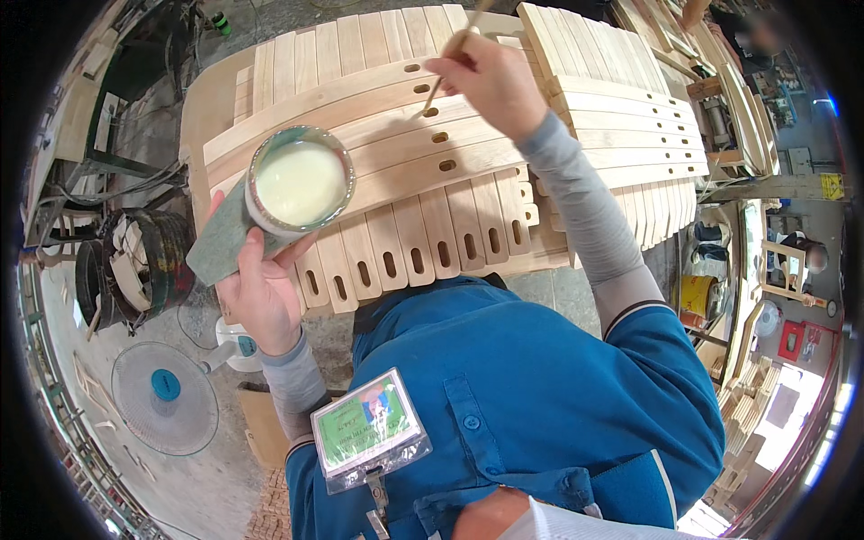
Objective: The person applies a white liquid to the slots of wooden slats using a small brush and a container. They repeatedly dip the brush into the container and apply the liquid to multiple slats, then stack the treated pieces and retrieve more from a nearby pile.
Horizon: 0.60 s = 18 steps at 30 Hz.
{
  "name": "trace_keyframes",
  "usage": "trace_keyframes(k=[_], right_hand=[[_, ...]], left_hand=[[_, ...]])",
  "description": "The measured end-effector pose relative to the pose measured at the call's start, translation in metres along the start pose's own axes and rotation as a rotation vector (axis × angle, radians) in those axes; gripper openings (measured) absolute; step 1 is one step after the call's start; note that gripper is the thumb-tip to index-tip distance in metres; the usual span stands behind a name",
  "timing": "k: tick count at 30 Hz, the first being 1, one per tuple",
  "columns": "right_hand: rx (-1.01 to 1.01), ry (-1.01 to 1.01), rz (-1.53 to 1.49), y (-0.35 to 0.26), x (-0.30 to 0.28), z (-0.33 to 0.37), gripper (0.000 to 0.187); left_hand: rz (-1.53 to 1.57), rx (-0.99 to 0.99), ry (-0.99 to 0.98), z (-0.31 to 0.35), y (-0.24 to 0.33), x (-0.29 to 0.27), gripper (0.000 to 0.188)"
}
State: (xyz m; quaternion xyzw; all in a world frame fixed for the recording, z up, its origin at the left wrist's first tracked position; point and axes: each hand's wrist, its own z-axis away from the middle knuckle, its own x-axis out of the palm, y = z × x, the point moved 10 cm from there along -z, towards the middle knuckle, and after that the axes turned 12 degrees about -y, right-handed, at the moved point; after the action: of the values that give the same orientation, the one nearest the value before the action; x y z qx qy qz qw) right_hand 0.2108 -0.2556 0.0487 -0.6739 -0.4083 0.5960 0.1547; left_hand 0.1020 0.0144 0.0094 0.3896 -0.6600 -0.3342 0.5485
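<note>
My left hand (pixel 261 292) is closed around a grey-green flat piece (pixel 220 241) and the cup (pixel 261 214) resting against it. Pale cream liquid (pixel 302 184) fills much of the cup, which is held above the left part of the wooden slats (pixel 360 133). In my right hand (pixel 493 79), a thin wooden stick (pixel 434 94) is pinched between the fingers. Its lower tip is at an oval slot (pixel 430 112) near the end of one slat; whether it touches the wood I cannot tell. The slats lie side by side across a lower layer.
Slotted slat ends (pixel 390 263) point toward me along the near side. More slats (pixel 630 126) are stacked at the right. A fan (pixel 165 385) stands at lower left, below a dark bin (pixel 162 261) of wood scraps. Another person (pixel 765 40) is at the far right.
</note>
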Motion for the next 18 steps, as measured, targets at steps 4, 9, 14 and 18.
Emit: trace_keyframes(k=[4, 9, 14, 18], right_hand=[[-0.02, -0.037, -0.264, -0.014, -0.035, 0.019, 0.013], [-0.154, -0.214, -0.769, -0.074, -0.03, 0.047, 0.01], [-0.142, -0.257, -0.864, -0.075, 0.004, 0.055, 0.009], [-0.099, -0.231, -0.927, -0.062, 0.009, 0.061, 0.006]], left_hand=[[-0.047, -0.027, 0.02, 0.001, -0.005, 0.003, 0.049], [-0.055, -0.025, -0.047, -0.002, -0.002, 0.02, 0.047], [-0.037, 0.003, -0.145, -0.007, 0.004, 0.036, 0.048], [-0.015, -0.002, -0.136, -0.006, 0.002, 0.033, 0.048]])
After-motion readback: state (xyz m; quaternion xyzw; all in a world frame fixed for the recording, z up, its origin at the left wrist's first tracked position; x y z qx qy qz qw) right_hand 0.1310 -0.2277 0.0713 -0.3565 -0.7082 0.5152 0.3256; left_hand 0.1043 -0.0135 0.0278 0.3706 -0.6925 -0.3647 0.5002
